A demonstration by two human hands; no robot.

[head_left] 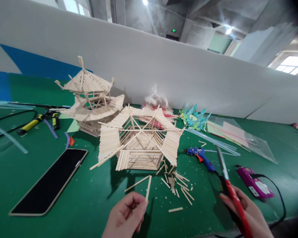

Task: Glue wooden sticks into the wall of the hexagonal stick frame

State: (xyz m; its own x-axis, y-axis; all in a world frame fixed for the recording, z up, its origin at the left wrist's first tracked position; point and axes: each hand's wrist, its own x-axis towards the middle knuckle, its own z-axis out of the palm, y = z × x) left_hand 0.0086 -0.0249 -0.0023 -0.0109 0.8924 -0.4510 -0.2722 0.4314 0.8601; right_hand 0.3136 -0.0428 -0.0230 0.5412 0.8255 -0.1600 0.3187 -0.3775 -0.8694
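My left hand (126, 211) is closed, pinching a thin wooden stick (148, 189) upright between thumb and fingers. Another stick (137, 183) lies at a slant just behind it. In my right hand (252, 211) is a red-handled tool (234, 196) with a long narrow metal end, seen edge-on, so its exact kind is unclear. Beyond my hands stands a partly roofed pavilion model (172, 145) of wooden sticks, with crossed sticks over its open top. Short cut pieces of stick (172, 185) lie scattered at its front right corner.
A taller stick pagoda (89, 114) stands back left. A phone (49, 181) lies at left, near pliers (33, 124). To the right are a blue glue gun (201, 157), a purple corded device (254, 183), glue sticks (215, 142) and a teal paper piece (195, 117). A white partition backs the green table.
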